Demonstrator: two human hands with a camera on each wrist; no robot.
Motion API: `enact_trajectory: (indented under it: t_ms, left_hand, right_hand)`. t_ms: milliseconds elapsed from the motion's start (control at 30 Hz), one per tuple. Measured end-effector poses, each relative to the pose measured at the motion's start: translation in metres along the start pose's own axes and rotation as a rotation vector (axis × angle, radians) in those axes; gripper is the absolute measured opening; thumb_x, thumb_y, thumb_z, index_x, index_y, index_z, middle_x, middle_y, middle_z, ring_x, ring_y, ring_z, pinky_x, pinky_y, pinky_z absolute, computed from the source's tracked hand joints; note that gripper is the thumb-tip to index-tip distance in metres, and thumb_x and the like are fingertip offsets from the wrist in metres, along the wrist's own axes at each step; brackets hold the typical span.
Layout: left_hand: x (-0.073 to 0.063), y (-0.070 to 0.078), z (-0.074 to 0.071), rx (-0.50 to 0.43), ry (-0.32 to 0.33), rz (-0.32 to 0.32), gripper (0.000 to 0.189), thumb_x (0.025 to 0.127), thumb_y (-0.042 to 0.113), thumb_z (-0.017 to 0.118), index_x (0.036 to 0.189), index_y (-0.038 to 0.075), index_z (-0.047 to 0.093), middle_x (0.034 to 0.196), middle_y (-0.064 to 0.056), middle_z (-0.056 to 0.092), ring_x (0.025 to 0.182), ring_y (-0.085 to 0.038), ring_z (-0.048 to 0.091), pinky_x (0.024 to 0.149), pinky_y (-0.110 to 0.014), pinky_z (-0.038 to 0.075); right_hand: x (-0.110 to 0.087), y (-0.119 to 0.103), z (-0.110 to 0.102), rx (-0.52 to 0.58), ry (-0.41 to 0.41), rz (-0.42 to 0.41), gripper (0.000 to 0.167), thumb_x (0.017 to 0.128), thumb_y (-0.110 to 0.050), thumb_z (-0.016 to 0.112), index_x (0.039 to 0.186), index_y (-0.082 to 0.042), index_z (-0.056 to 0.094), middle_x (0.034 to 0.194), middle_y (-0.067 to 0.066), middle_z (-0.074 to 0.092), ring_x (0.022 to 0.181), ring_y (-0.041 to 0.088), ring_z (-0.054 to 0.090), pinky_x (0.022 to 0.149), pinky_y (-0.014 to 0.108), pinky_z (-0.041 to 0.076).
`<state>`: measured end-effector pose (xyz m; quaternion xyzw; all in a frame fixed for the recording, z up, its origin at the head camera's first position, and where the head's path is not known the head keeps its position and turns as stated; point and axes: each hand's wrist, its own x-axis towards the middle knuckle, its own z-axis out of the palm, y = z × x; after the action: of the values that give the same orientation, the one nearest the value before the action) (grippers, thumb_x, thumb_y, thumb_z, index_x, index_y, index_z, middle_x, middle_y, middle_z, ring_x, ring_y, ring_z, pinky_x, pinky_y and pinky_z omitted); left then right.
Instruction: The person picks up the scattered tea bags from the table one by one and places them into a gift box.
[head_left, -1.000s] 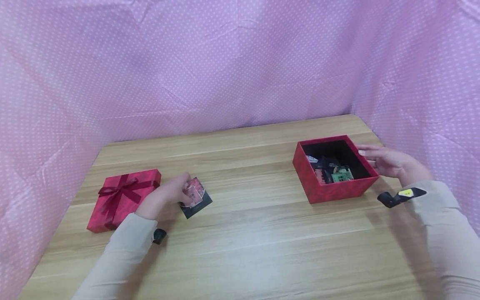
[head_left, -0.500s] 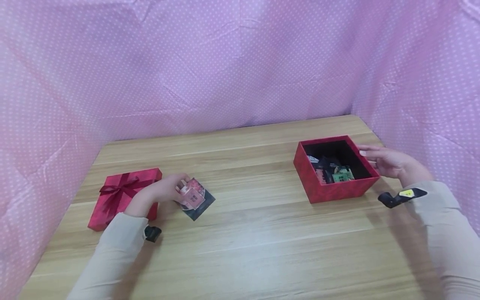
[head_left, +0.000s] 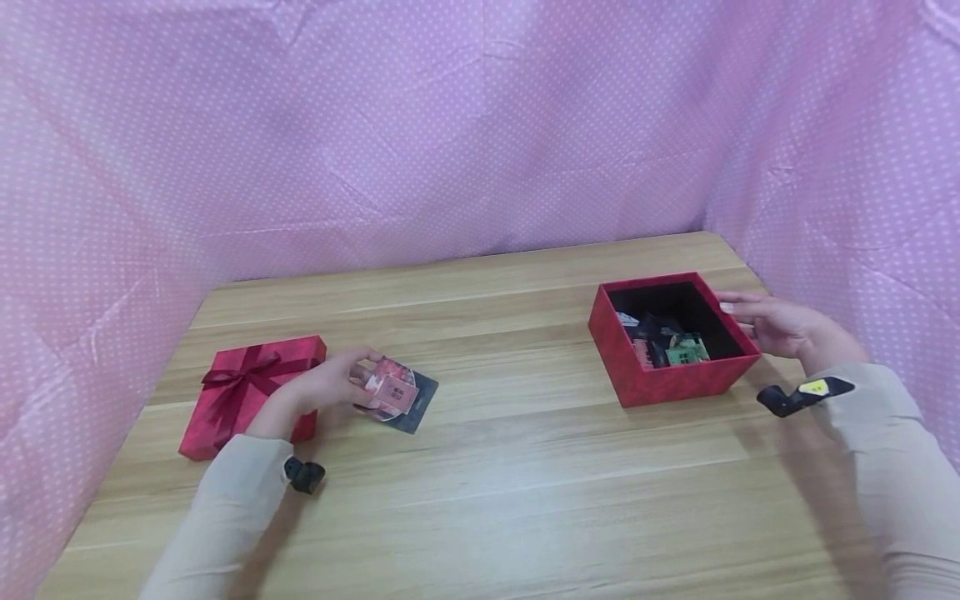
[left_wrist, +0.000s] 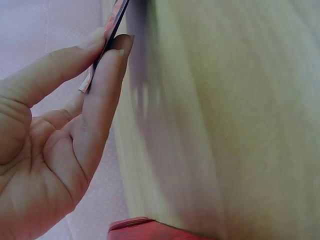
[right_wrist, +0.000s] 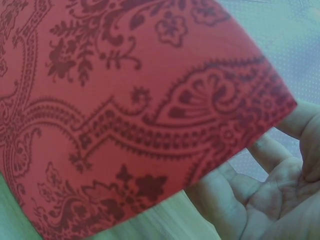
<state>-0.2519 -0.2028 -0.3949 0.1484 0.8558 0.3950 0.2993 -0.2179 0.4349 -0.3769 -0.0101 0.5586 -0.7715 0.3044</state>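
Note:
My left hand [head_left: 331, 385] pinches a thin dark card [head_left: 402, 393] printed with a pink perfume-bottle shape, between thumb and fingers. In the left wrist view the card [left_wrist: 108, 42] appears edge-on, tilted and apart from the tabletop. At the right, my right hand [head_left: 783, 327] rests against the right side of an open red box [head_left: 678, 385], its fingers loosely bent. The right wrist view has the patterned box wall [right_wrist: 150, 115] in front, and part of the right hand [right_wrist: 270, 195] is hidden behind it. Inside the box lie several small cards, including a green one [head_left: 684, 357].
A red lid [head_left: 247, 392] with a dark red ribbon bow lies at the left, beside my left wrist. The wooden table [head_left: 510, 500] stretches between lid and box. A pink dotted curtain [head_left: 480, 125] hangs round the back and sides.
The card in my left hand has turned and shifted slightly to the right. My left forearm has moved a little left. The right hand stays against the box.

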Motion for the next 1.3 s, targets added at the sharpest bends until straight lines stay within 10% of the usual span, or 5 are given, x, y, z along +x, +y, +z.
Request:
enact_trajectory:
  t_ms: [700, 1300]
  left_hand:
    - [0.002, -0.003, 0.012, -0.355, -0.069, 0.037, 0.072, 0.087, -0.001, 0.063, 0.147, 0.006, 0.022, 0.130, -0.031, 0.046, 0.102, -0.023, 0.061, 0.087, -0.036, 0.055]
    - [0.011, 0.028, 0.040, -0.585, -0.065, 0.101, 0.077, 0.086, -0.012, 0.055, 0.149, 0.010, 0.016, 0.127, -0.031, 0.049, 0.097, -0.021, 0.065, 0.090, -0.039, 0.054]
  right_hand:
    - [-0.001, -0.003, -0.002, -0.009, -0.027, 0.036, 0.042, 0.103, -0.011, 0.030, 0.111, -0.026, 0.069, 0.109, -0.004, 0.071, 0.100, 0.013, 0.067, 0.085, 0.032, 0.055]
    - [0.000, -0.002, -0.001, -0.023, 0.025, 0.019, 0.039, 0.102, -0.011, 0.034, 0.108, -0.027, 0.069, 0.105, -0.005, 0.071, 0.097, 0.011, 0.067, 0.082, 0.033, 0.056]
